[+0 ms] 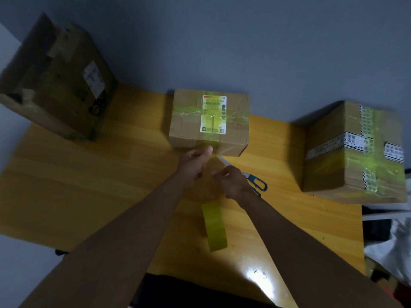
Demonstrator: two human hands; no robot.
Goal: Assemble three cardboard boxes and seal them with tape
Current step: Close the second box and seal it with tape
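Boxes: all three look taped; at frame centre your left hand (195,162) pinches the middle box's (209,123) tape strip, your right hand (231,182) grips scissors (255,182) to cut.

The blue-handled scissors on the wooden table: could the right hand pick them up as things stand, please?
Probably yes, once free. The blue-handled scissors lie beside the right hand with nothing over their handles, but its fingers seem to be pinching the yellow-green tape strip just now.

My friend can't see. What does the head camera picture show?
Two hands work at the middle box: the left hand pinches yellow tape at its front edge, the right hand holds blue-handled scissors. A tape roll hangs below, and two taped boxes flank the wooden table.
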